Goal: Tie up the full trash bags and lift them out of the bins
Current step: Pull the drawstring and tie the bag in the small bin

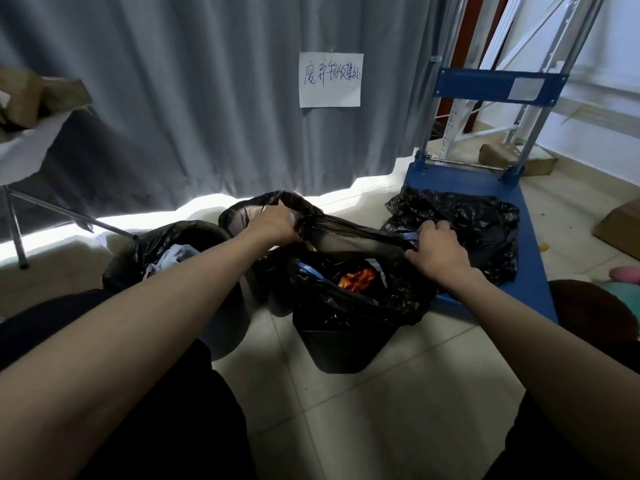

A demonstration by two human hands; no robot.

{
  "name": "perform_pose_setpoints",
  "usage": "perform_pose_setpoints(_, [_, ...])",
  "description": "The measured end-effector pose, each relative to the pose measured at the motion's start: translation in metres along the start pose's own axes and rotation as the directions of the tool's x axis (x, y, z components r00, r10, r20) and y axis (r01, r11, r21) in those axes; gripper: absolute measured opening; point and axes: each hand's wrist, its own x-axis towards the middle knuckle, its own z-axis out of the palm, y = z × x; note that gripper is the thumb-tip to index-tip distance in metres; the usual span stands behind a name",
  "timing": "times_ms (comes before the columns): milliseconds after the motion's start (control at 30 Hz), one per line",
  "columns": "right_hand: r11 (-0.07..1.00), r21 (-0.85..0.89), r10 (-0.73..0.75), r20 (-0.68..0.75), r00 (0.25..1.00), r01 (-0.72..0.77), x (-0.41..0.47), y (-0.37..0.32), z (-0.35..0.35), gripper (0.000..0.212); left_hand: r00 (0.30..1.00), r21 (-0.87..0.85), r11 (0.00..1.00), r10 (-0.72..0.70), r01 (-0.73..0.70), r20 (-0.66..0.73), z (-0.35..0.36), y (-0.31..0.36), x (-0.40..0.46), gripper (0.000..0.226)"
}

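Note:
A black bin stands on the tiled floor in the middle, lined with a black trash bag holding orange and white rubbish. My left hand grips the far left part of the bag's rim. My right hand grips the right part, by a blue drawstring. The plastic between them is stretched taut above the bin. A second lined bin with white rubbish stands to the left. A third lined bin sits behind, partly hidden by my left hand.
A blue platform trolley stands to the right with a tied black bag on its deck. A grey curtain with a paper sign hangs behind. A table leg is at the left, cardboard boxes at the right.

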Motion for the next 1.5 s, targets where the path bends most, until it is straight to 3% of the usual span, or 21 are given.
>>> perform_pose_setpoints(67, [0.998,0.023,0.06,-0.013,0.998,-0.06,0.001,0.001,0.003,0.057,0.998,-0.077,0.996,-0.035,0.039,0.054,0.001,-0.002,0.007,0.042])
perform_pose_setpoints(167, [0.994,0.054,0.094,0.041,0.995,-0.096,0.007,0.005,0.005,0.054,0.998,-0.125,0.99,-0.065,0.066,0.012,-0.001,0.002,0.012,0.027])
perform_pose_setpoints(300, [0.989,0.108,0.093,0.067,0.993,-0.099,0.007,0.008,0.008,0.017,0.973,0.149,0.988,-0.001,0.036,-0.229,-0.015,0.014,0.013,0.024])
perform_pose_setpoints(367, [0.984,0.153,0.088,0.03,0.996,-0.091,0.008,0.005,0.006,0.015,0.958,0.249,0.967,0.015,0.059,-0.286,-0.024,0.013,0.018,0.028])
perform_pose_setpoints(500, [0.973,0.224,0.073,-0.078,0.994,-0.054,0.01,-0.003,-0.001,0.015,0.981,0.229,0.973,0.038,0.007,-0.191,-0.038,0.015,0.022,0.032])
perform_pose_setpoints(600, [0.964,0.261,0.078,-0.124,0.989,-0.044,0.01,-0.003,-0.003,0.009,0.977,0.083,0.985,0.165,-0.154,-0.139,-0.03,0.038,0.029,0.044])
perform_pose_setpoints(733, [0.933,0.358,0.086,-0.134,0.987,-0.032,0.013,-0.001,-0.006,0.007,0.92,0.057,0.923,0.385,-0.381,-0.078,-0.004,0.071,0.033,0.056])
perform_pose_setpoints(867, [0.867,0.498,0.053,-0.067,0.996,-0.013,0.013,-0.004,-0.011,0.013,0.875,0.049,0.873,0.485,-0.485,0.015,0.018,0.089,0.044,0.062])
perform_pose_setpoints(1033, [0.804,0.594,-0.031,0.09,0.995,-0.028,0.009,-0.004,-0.022,0.008,0.841,0.086,0.841,0.538,-0.534,-0.046,0.025,0.091,0.047,0.007])
perform_pose_setpoints(1333, [0.902,0.432,-0.017,0.07,0.997,-0.015,0.014,-0.002,-0.037,0.015,0.836,0.207,0.824,0.547,-0.527,-0.05,0.029,0.089,0.046,0.006])
perform_pose_setpoints(1433, [0.896,0.444,0.024,-0.041,0.999,-0.003,0.017,-0.006,-0.042,0.04,0.847,0.208,0.835,0.529,-0.51,-0.047,0.027,0.087,0.046,0.006])
perform_pose_setpoints(1500, [0.863,0.506,0.056,-0.12,0.991,0.013,0.017,-0.008,-0.047,0.035,0.856,0.219,0.842,0.514,-0.493,-0.051,0.024,0.085,0.046,0.006])
